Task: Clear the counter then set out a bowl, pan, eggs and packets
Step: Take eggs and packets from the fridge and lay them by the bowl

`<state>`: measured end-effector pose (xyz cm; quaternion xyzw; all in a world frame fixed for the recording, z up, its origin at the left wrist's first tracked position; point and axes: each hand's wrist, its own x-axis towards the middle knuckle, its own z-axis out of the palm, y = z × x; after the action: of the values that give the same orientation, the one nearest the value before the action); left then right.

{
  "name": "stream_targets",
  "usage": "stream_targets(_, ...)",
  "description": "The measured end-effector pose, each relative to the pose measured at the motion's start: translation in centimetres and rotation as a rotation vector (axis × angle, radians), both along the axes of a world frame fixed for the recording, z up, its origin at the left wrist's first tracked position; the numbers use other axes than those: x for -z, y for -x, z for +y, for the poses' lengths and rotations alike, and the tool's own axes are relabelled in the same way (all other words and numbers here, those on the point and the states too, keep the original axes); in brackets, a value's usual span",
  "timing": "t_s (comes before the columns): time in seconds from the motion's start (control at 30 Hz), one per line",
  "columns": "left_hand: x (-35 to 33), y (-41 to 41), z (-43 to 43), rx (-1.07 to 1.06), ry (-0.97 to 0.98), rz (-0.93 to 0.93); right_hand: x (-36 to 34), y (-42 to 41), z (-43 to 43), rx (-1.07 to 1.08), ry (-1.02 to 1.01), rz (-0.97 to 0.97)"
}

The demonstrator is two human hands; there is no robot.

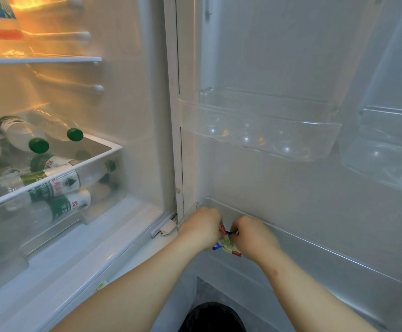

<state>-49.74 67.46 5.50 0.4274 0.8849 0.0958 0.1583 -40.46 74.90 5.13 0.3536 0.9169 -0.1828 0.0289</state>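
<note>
Head view: a person's left hand [202, 230] and right hand [252, 236] meet over the clear plastic bottom shelf [315, 245] of an open white refrigerator door [291, 56]. The fingers of both curl tight round small crinkled red, blue and green packets [226, 244]. Green-capped clear water bottles [39, 144] lie in the transparent drawer [99, 178] at left.
</note>
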Motion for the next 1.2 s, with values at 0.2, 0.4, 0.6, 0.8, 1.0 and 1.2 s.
stream_targets(0.2, -0.1, 0.0, -0.4, -0.064, -0.274, -0.029, -0.9, -0.4, 0.0, 0.029, -0.063, 0.124)
stream_targets(0.4, -0.9, -0.1, -0.6, -0.141, -0.524, -0.155, -1.3, -0.4, 0.0, 0.059, -0.011, 0.353)
stream_targets(0.6, -1.2, -0.2, -0.8, -0.213, -0.793, -0.277, -1.7, -0.5, -0.1, 0.099, 0.041, 0.549)
stream_targets(0.8, -1.7, -0.1, -1.7, -0.343, -1.108, -0.606, -2.0, -0.2, -0.3, 0.132, 0.168, 0.745)
stream_targets(1.0, -2.6, 0.0, -3.7, -0.617, -1.355, -0.751, -2.7, -0.1, -0.9, 0.129, 0.453, 0.952)
stream_targets(1.2, -3.3, -1.1, -7.2, -0.707, -1.375, -0.713, -4.1, 0.6, -3.7, -0.052, 0.603, 0.986)
